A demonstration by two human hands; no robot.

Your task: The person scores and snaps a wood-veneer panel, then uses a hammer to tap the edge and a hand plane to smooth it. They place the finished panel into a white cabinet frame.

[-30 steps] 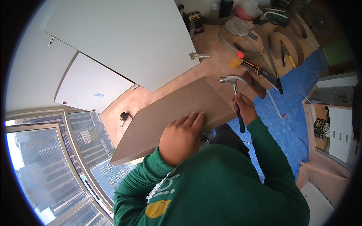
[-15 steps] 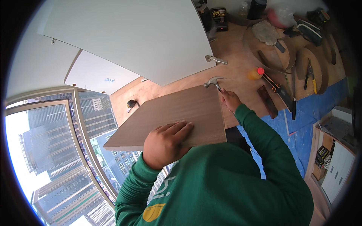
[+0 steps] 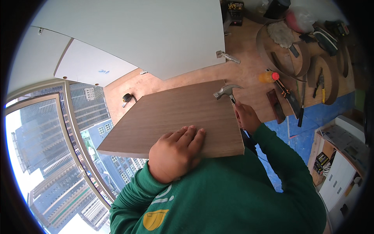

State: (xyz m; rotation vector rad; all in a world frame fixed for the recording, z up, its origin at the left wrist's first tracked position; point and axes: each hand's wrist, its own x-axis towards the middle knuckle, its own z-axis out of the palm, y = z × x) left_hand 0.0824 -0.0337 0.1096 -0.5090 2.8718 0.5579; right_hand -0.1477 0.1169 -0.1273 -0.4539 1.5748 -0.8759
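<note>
A brown wood-grain board (image 3: 175, 113) lies flat in front of my body, its near edge by my waist. My left hand (image 3: 177, 154) rests on top of the board near that edge, fingers stretched out flat; its thumb is hidden. At the board's right edge, my right hand (image 3: 246, 117) is closed around the handle of a claw hammer (image 3: 226, 92). The hammer's metal head hangs over the board's far right corner. Whether it touches the board I cannot tell.
White cabinet panels (image 3: 128, 35) with a metal hinge (image 3: 228, 57) stand beyond the board. A tape measure (image 3: 127, 98) lies left. To the right are a bottle with a red cap (image 3: 269, 77), a handsaw (image 3: 288, 95), pliers (image 3: 321, 84) and curled edging strips (image 3: 306, 64). Windows (image 3: 43, 144) fill the left.
My view has shifted slightly. The hammer head has turned and come nearer to me along the board's right edge, with my right hand. My left hand stays flat on the board.
</note>
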